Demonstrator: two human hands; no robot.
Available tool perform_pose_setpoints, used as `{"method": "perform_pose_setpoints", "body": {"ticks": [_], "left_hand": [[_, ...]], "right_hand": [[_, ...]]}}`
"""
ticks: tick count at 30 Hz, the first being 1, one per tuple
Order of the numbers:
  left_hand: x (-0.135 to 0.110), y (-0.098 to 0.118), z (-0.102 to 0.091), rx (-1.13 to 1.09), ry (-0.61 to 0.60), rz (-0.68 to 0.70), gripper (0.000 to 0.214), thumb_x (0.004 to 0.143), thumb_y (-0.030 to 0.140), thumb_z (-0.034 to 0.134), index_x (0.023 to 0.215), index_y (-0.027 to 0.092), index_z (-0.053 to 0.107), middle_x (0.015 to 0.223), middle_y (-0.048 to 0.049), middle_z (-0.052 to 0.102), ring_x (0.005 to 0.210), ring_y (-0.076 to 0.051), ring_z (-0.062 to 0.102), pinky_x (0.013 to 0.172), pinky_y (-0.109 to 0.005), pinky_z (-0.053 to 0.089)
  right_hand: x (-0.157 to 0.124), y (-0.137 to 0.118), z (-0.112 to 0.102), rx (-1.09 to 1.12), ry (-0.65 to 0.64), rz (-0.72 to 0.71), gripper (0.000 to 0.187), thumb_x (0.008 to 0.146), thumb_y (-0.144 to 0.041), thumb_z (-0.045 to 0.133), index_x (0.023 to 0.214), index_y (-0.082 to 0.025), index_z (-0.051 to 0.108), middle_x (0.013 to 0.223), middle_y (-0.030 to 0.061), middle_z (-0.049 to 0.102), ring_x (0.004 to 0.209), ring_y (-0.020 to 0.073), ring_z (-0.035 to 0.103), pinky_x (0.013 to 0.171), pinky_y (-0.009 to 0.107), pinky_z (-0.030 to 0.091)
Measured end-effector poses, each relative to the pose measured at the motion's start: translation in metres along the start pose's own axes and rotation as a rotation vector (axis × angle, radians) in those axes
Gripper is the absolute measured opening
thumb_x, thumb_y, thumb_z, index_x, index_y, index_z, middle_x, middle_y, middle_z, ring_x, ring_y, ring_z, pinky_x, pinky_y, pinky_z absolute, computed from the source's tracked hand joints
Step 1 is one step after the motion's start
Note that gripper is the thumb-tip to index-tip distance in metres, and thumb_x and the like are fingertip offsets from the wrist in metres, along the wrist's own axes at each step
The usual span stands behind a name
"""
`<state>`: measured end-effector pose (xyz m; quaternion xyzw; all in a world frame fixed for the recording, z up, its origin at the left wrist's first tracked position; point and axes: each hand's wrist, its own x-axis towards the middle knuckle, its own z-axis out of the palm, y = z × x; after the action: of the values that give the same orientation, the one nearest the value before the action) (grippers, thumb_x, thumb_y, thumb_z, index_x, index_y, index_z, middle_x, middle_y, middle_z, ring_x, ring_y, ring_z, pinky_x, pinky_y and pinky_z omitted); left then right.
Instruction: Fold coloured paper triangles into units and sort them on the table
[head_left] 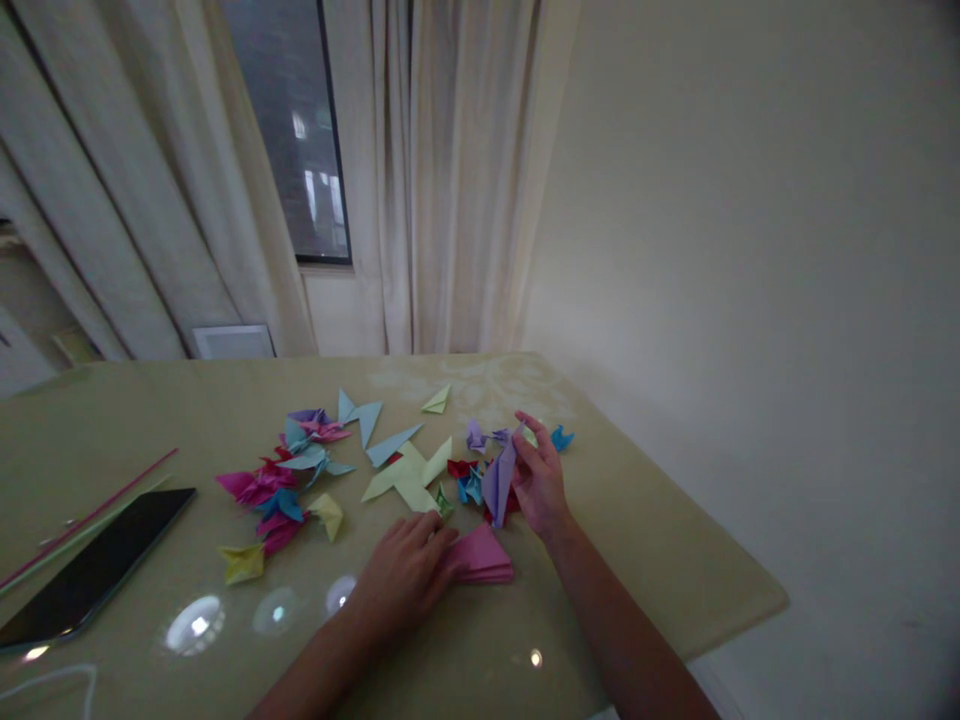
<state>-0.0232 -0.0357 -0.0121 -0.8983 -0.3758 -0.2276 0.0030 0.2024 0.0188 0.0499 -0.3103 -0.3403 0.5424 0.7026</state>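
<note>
My right hand (pixel 541 482) is closed, pinching a purple folded paper (pixel 498 484) with a long pointed tip that hangs down to the left. My left hand (pixel 405 562) lies low on the table with its fingers bent, holding the left end of a pink folded paper (pixel 484 556) with stacked layers. Just beyond it is a pale green origami piece with several arms (pixel 409 478). Small red and blue folded papers (pixel 469 484) sit between the two hands, partly hidden by the purple piece. A blue folded piece (pixel 561 438) rests right of my right hand.
A pile of colourful paper figures (pixel 281 490) lies to the left. Light blue folded strips (pixel 393 445) and a small green triangle (pixel 437 400) lie farther back. A black phone or tablet (pixel 97 565) and thin sticks (pixel 90 520) are at far left. The wall (pixel 750 300) borders the table's right side.
</note>
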Motion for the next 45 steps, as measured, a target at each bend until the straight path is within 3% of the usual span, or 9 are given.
{"method": "perform_pose_setpoints", "body": {"ticks": [5,9,12,19,21,27,33,40,45], "left_hand": [[0.001,0.001,-0.01,-0.143,0.229,-0.091,0.025,0.103,0.026,0.053,0.123,0.024,0.068,0.111,-0.0094,0.072,0.1,-0.024,0.068,0.09,-0.038,0.057],[-0.001,0.0,-0.017,-0.296,0.355,-0.151,0.049,0.092,0.009,0.051,0.137,0.024,0.063,0.122,-0.0111,0.071,0.114,-0.026,0.067,0.096,-0.039,0.057],[-0.001,0.001,-0.022,-0.409,0.406,-0.126,0.059,0.086,0.005,0.052,0.14,0.024,0.061,0.118,-0.0109,0.071,0.105,-0.024,0.069,0.089,-0.035,0.059],[0.001,0.005,-0.023,-0.405,0.486,-0.056,0.023,0.099,0.016,0.054,0.109,0.025,0.073,0.111,-0.01,0.068,0.103,-0.021,0.068,0.088,-0.032,0.058],[0.0,0.003,-0.022,-0.393,0.516,-0.062,0.019,0.1,0.017,0.054,0.113,0.024,0.068,0.117,-0.0106,0.068,0.107,-0.021,0.068,0.093,-0.034,0.057],[-0.002,0.0,-0.021,-0.288,0.363,-0.007,0.032,0.103,0.011,0.044,0.126,0.025,0.061,0.098,-0.0044,0.071,0.083,-0.016,0.067,0.078,-0.025,0.054],[0.0,0.003,-0.01,-0.193,0.097,-0.111,0.057,0.097,0.006,0.041,0.147,0.032,0.053,0.114,-0.0061,0.064,0.086,-0.015,0.068,0.078,-0.025,0.057],[-0.004,0.0,0.015,-0.157,0.07,-0.066,0.057,0.1,0.022,0.055,0.156,0.028,0.043,0.134,-0.0136,0.059,0.119,-0.026,0.064,0.103,-0.043,0.057],[-0.002,0.005,0.011,-0.091,-0.03,-0.021,0.044,0.098,0.026,0.063,0.142,0.025,0.058,0.125,-0.0117,0.066,0.115,-0.028,0.064,0.102,-0.047,0.057]], "right_hand": [[-0.007,0.006,0.004,-0.134,-0.148,0.036,0.052,0.076,-0.044,0.09,0.114,-0.024,0.06,0.06,-0.0086,0.065,0.041,0.0087,0.054,0.04,0.016,0.04],[-0.016,0.017,0.008,-0.203,-0.273,0.124,0.045,0.081,-0.047,0.087,0.107,-0.025,0.057,0.063,-0.0066,0.068,0.045,0.011,0.062,0.041,0.016,0.042],[-0.02,0.024,0.01,-0.26,-0.371,0.175,0.044,0.082,-0.047,0.086,0.102,-0.023,0.056,0.064,-0.0053,0.069,0.048,0.0117,0.064,0.044,0.017,0.044],[-0.028,0.029,0.011,-0.316,-0.532,0.283,0.05,0.082,-0.047,0.086,0.112,-0.022,0.055,0.062,-0.0079,0.066,0.046,0.0107,0.059,0.047,0.019,0.048],[-0.028,0.028,0.011,-0.342,-0.559,0.308,0.052,0.084,-0.049,0.084,0.116,-0.022,0.055,0.066,-0.0044,0.071,0.046,0.0121,0.062,0.047,0.02,0.049],[-0.021,0.02,0.009,-0.357,-0.432,0.215,0.044,0.085,-0.05,0.082,0.111,-0.019,0.063,0.066,-0.0008,0.072,0.045,0.0107,0.06,0.043,0.017,0.042],[-0.009,0.012,0.003,-0.283,-0.257,0.107,0.041,0.084,-0.051,0.081,0.106,-0.02,0.068,0.062,-0.0023,0.07,0.04,0.0091,0.055,0.039,0.017,0.039],[-0.009,0.012,0.003,-0.263,-0.234,0.07,0.037,0.084,-0.049,0.082,0.103,-0.019,0.07,0.061,-0.0026,0.069,0.04,0.0081,0.053,0.039,0.016,0.04],[-0.01,0.014,0.003,-0.258,-0.236,0.075,0.038,0.083,-0.05,0.082,0.102,-0.019,0.07,0.061,-0.0029,0.068,0.04,0.0079,0.052,0.038,0.016,0.038]]}}
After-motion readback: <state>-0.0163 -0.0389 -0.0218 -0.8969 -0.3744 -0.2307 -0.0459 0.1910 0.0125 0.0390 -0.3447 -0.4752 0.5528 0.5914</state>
